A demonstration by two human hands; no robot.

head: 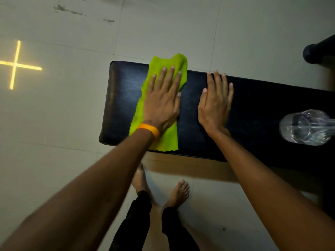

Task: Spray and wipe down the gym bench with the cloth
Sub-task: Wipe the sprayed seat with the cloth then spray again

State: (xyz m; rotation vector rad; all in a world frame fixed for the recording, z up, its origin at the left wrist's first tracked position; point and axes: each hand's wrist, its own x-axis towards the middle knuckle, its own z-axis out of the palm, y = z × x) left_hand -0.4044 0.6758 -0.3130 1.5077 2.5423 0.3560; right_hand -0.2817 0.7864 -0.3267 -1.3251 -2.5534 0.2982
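1. Right at the bottom middle of the frame, two bare feet are standing on the pale tiled floor, with dark trouser legs showing above them.

2. Both forearms are reaching up from the bottom corners toward the middle of the frame. The left one is wearing an orange wristband.

3. The gym bench is sitting across the middle, a dark padded top running from center-left out past the right edge.

4. The left hand is lying flat and open, fingers spread, palm pressing down on the cloth. No pinching or curling going on, just pushing it into the pad.

5. That bright green cloth is spreading out under and around the hand: it's poking out past the fingertips at the bench's far edge, and trailing back under the wrist almost to the near edge.

6. The right hand is also resting flat and open, directly on the bare pad just to the right of the cloth, holding nothing, fingertips reaching the far edge.

7. Over at the right edge, a clear plastic bottle is sitting on the bench, well apart from both hands. Can't make out its nozzle.

8. Farther out, a yellow cross of light is glowing on the floor at the left, and a dark rounded object is peeking in at the upper right.
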